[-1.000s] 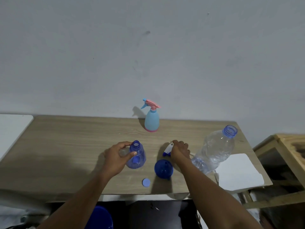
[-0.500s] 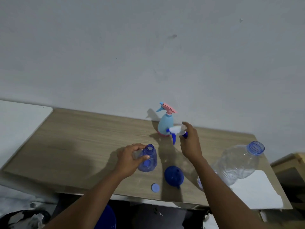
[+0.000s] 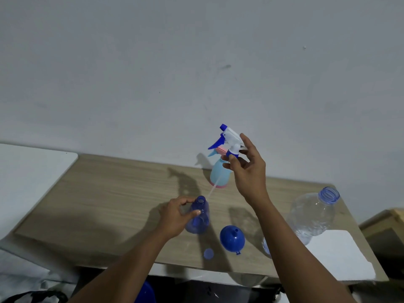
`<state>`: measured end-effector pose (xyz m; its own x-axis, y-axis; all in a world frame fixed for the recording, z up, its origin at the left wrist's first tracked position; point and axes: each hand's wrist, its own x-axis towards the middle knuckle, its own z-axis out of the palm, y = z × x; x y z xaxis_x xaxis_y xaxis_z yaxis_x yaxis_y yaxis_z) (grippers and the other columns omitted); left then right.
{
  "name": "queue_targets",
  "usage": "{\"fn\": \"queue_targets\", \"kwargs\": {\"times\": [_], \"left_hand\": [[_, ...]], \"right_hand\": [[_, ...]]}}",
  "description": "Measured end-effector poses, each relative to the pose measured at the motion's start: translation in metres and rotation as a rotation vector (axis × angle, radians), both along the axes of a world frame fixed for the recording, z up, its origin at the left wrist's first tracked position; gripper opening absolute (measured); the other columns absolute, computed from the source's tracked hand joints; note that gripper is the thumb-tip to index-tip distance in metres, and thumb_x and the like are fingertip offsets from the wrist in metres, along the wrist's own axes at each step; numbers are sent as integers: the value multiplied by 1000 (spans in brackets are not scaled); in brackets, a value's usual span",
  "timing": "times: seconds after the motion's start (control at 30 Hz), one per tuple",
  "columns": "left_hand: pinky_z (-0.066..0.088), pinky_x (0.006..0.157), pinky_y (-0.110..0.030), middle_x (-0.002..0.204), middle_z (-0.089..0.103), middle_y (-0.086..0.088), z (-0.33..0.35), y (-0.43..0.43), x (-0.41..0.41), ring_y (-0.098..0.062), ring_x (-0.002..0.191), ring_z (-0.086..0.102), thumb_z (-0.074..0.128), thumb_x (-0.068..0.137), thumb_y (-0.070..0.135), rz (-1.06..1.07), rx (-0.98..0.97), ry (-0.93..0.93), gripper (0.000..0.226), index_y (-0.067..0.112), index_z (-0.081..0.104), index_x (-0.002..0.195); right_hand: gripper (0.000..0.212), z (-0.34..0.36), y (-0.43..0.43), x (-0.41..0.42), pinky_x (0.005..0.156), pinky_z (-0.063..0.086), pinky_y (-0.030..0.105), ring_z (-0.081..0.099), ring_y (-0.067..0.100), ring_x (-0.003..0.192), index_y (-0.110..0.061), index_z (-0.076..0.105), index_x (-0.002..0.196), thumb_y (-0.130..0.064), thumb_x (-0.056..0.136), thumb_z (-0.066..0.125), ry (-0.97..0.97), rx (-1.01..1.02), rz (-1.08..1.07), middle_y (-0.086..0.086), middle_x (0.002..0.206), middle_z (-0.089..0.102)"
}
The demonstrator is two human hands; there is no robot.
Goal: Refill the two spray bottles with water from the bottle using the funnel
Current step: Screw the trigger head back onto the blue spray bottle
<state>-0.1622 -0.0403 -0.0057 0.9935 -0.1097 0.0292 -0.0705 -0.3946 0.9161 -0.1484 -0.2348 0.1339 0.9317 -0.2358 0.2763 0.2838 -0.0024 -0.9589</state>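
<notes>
left hand (image 3: 175,217) steadies the light blue spray bottle (image 3: 197,217) by its neck; right hand (image 3: 247,169) pinches the trigger sprayer head (image 3: 229,141) at its collar.

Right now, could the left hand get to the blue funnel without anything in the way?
Probably, once it lets go. The left hand is gripping the blue spray bottle, and the funnel sits just beside that bottle on bare table, with nothing between them.

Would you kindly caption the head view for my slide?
Right hand lifts the spray head above the open blue spray bottle steadied by the left hand.
</notes>
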Motion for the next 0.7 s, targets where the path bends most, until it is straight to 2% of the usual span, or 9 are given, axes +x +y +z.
{"fn": "queue_targets", "kwargs": {"times": [0.03, 0.07, 0.17, 0.2, 0.3, 0.37, 0.47, 0.57, 0.7], "left_hand": [[38, 76, 4, 79, 64, 44, 0, 0, -1, 26, 88, 55, 85, 73, 5, -4, 1, -3, 40, 32, 64, 94], [38, 76, 4, 79, 64, 45, -2, 0, 0, 26, 88, 55, 85, 73, 6, -1, 0, -6, 39, 31, 65, 95], [37, 77, 4, 84, 64, 29, -2, 0, -1, 19, 87, 59, 87, 73, 10, 15, 8, -18, 38, 29, 67, 98], [37, 78, 3, 90, 63, 28, -4, 0, 0, 15, 88, 60, 87, 73, 12, 20, 15, -14, 38, 33, 67, 97], [39, 83, -2, 96, 67, 21, -8, 1, 1, 15, 94, 59, 87, 73, 11, 17, 10, -14, 44, 43, 63, 92], [43, 87, -8, 98, 68, 18, -11, 1, 2, 15, 96, 59, 86, 73, 9, 25, -13, -6, 46, 44, 63, 93], [49, 90, -15, 96, 72, 22, -17, 0, 2, 13, 97, 63, 86, 73, 8, 55, -46, 5, 48, 45, 65, 95], [48, 91, -16, 100, 70, 34, -21, -2, -2, 7, 101, 65, 85, 75, 13, 68, -98, 25, 45, 45, 67, 99], [50, 89, -16, 105, 70, 32, -24, -5, -7, 1, 102, 66, 82, 79, 7, 81, -182, 75, 48, 43, 66, 107]], "right_hand": [[57, 1, 4, -1, 74, 60, 28, 73, 24, 96, -26, 46, 144, -2, 95, 62, -23, -21, 4, 8, 124, 59], [58, 3, 8, -3, 74, 59, 26, 73, 23, 96, -26, 45, 145, -2, 96, 61, -39, -38, 13, 5, 123, 60], [58, -4, 17, -7, 74, 60, 28, 73, 22, 96, -27, 43, 146, -1, 97, 60, -43, -71, 51, -14, 111, 66], [58, -10, 19, -8, 76, 61, 31, 73, 22, 96, -27, 44, 145, -1, 97, 60, -33, -91, 60, -14, 112, 66], [57, -35, 22, -10, 80, 61, 38, 72, 18, 92, -29, 48, 143, 0, 95, 61, -17, -197, 85, 1, 127, 62], [61, -52, 25, -16, 75, 60, 31, 70, 12, 88, -38, 51, 138, 1, 93, 63, 5, -280, 105, -12, 124, 64], [62, -75, 26, -27, 75, 56, 21, 67, 8, 101, -43, 51, 131, 2, 90, 65, 46, -369, 148, -24, 123, 63], [53, -92, 25, -32, 78, 56, 23, 66, 7, 105, -37, 53, 130, 0, 93, 63, 85, -384, 170, -27, 120, 63], [47, -100, 29, -33, 83, 59, 32, 68, 12, 103, -35, 55, 128, -2, 94, 62, 111, -357, 166, -21, 117, 66]]}}
